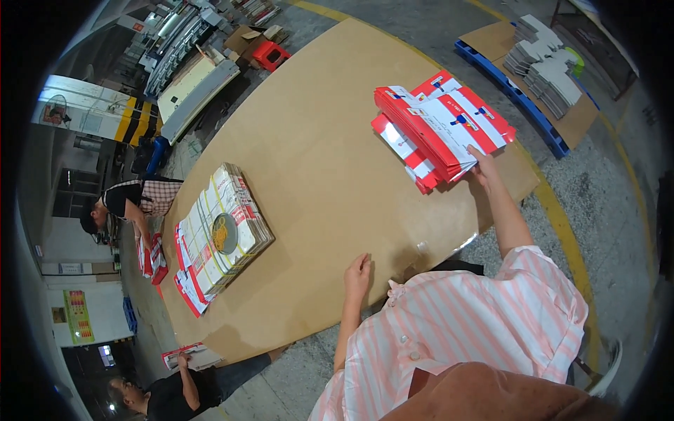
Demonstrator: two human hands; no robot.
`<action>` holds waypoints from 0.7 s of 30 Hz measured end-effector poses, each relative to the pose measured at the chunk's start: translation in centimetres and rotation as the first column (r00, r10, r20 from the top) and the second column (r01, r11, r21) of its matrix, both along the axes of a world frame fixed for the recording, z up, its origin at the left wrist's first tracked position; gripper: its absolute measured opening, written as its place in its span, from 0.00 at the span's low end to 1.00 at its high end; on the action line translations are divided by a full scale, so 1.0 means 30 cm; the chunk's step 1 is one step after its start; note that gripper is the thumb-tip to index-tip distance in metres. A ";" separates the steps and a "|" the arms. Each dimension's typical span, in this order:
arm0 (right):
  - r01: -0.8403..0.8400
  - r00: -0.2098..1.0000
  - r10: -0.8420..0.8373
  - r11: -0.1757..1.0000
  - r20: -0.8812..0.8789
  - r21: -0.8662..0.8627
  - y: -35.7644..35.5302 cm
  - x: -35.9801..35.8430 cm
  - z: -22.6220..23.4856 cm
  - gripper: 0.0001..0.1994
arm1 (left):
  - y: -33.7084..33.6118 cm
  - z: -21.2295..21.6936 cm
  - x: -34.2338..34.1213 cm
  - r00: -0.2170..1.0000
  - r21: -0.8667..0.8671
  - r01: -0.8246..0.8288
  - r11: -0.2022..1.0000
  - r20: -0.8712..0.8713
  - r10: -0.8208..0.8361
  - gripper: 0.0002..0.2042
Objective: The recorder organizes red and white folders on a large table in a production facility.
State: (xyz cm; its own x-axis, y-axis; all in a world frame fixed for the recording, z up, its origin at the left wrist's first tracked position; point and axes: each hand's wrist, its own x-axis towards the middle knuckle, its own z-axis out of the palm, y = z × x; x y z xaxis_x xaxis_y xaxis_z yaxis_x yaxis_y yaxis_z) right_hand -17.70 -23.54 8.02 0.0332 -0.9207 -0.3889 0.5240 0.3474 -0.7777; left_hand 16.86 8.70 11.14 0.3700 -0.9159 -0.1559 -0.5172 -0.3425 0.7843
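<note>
My right hand (483, 167) reaches out to the right and grips the near edge of a thick stack of flat red-and-white printed cartons (439, 126) on the right side of the brown table (323, 161). My left hand (357, 274) rests flat on the table's near edge, fingers together, holding nothing. A second pile of flat cartons (219, 235), mostly white and tan with red edges, lies on the left part of the table, away from both hands.
A person in a checked top (137, 200) bends over red cartons at the left. Another person in black (182, 389) handles cartons at the lower left. Grey flat stacks (544, 67) sit on cardboard over a blue pallet (509, 88) at the upper right. Machines stand at the back left.
</note>
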 end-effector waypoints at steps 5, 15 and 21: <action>-0.071 0.993 0.076 0.996 -0.092 0.062 -0.015 -0.030 -0.009 0.22 | -0.064 0.008 -0.054 0.997 0.000 0.043 0.999 -0.061 -0.043 0.13; -0.147 0.852 0.246 0.960 -0.462 0.239 -0.015 -0.020 0.068 0.26 | -0.082 -0.003 -0.132 0.983 0.018 0.172 0.985 0.061 -0.173 0.13; -0.120 0.870 0.245 0.947 -0.428 0.298 0.029 -0.039 0.047 0.36 | -0.040 -0.025 -0.133 0.984 0.053 0.165 0.985 0.057 -0.167 0.14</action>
